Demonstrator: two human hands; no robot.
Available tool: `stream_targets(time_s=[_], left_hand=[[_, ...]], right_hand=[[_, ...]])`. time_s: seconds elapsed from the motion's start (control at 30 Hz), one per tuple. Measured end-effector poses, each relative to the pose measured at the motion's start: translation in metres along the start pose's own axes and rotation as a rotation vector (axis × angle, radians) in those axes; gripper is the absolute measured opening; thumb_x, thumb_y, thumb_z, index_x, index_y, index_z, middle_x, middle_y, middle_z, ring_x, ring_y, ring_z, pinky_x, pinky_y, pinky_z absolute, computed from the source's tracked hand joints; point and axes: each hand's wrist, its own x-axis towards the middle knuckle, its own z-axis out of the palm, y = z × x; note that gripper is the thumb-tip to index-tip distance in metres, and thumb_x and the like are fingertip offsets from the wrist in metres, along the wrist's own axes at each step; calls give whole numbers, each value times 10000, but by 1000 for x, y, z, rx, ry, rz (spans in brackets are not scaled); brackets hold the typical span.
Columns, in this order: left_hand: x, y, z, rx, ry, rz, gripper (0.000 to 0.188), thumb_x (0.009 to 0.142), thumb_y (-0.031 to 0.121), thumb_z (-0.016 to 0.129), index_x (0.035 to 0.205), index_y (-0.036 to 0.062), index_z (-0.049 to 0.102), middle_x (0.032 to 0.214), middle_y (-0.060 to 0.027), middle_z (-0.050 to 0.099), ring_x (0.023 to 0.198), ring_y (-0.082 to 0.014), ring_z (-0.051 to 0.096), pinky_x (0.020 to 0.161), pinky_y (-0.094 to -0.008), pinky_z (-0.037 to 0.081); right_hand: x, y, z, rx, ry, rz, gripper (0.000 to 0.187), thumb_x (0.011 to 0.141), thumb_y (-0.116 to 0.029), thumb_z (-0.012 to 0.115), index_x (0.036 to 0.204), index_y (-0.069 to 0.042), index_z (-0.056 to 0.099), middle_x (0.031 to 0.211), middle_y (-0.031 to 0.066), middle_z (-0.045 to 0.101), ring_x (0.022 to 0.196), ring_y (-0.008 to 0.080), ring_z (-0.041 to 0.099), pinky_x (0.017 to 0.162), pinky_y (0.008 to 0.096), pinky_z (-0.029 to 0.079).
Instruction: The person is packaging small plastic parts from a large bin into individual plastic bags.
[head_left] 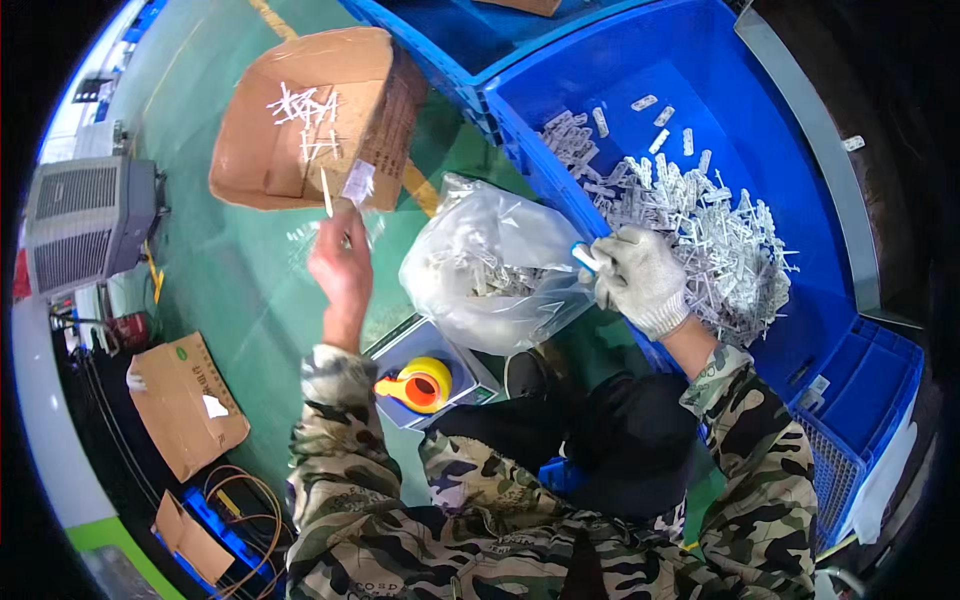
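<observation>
My bare left hand is closed on a thin white plastic strip, which points up toward the open cardboard box. Several white sprue-like sticks lie inside that box. On my right hand is a whitish knit glove; its fingers pinch a small blue-and-white piece whose kind I cannot make out. Between my hands sits a clear plastic bag, partly filled with small white plastic parts. My right hand is over the bag's edge and the near wall of the blue bin.
The blue bin holds a big heap of white plastic parts. A yellow tape roll rests on a box near my knees. Cardboard, a grey machine and coiled cable are at left; a blue crate stands at right.
</observation>
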Motion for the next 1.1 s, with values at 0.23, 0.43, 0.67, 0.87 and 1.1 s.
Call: stream_targets(time_s=[0.23,0.43,0.67,0.87,1.1], left_hand=[[124,-28,-49,501,460,0,459,850,247,823,1200,-22,698,1033,-209,741,892,-402,723,788,-456,553],[-36,180,-51,-934,-429,-834,536,987,222,684,1410,-74,543,1215,-152,710,920,-216,731,705,-306,570],[-102,312,-51,-1057,-595,-808,748,990,381,682,1516,-60,384,1377,-245,583,1204,-326,637,921,-395,550],[-106,333,-26,-1064,-551,-1090,733,984,416,690,1482,-57,431,1312,-169,607,1170,-292,632,926,-371,543],[-138,334,31,-1213,-573,-1144,323,980,230,695,1237,41,647,982,-42,688,888,-145,685,721,-300,560]], right_hand=[[5,-25,-3,323,-138,149,161,975,-173,588,938,-121,736,839,119,650,852,315,689,738,428,568],[7,-1,10,-185,2,-106,265,982,-293,563,888,-97,713,893,126,648,856,323,669,726,457,553],[-12,9,-5,-83,20,-83,266,981,-313,586,920,-107,742,887,154,691,849,346,695,767,454,573],[-84,-26,-26,360,168,-16,155,856,-233,701,883,-81,682,880,154,682,839,364,668,710,464,541],[-150,-3,-67,373,85,-3,366,827,-286,737,1130,-82,721,1084,142,709,1016,303,698,889,395,557]])
